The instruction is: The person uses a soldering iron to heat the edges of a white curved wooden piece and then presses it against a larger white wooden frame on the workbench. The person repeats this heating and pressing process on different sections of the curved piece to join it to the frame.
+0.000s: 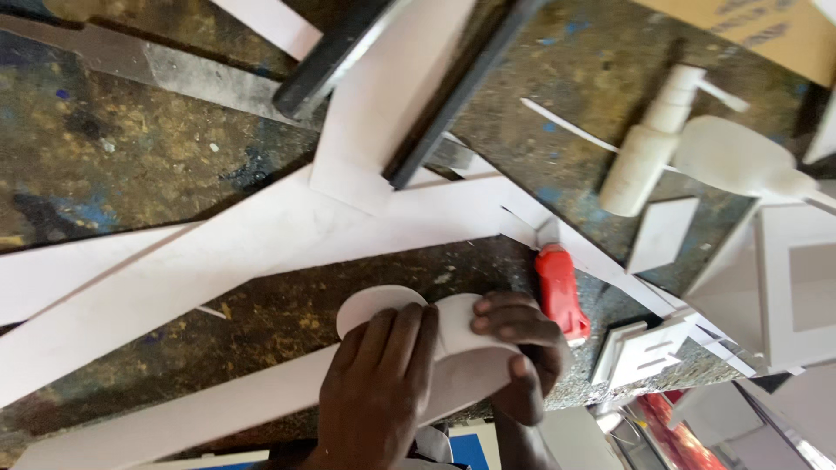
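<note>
Near the bottom centre, both hands work on a white curved sheet piece [453, 331] with rounded ends that lies on the stained workbench [131, 157]. My left hand [379, 392] presses flat on the piece, fingers together over its left part. My right hand [522, 352] grips the piece's right end, thumb on top and fingers curled under the edge. A red utility knife [560, 292] lies just right of my right hand, untouched.
Long white sheet strips [218, 252] cross the bench. A dark metal straightedge [453, 87] lies over white sheets at the top centre. Two white bottles [649, 157] lie at the right, with small white cut-outs [649, 348] and a white box shape [797, 287] at the right edge.
</note>
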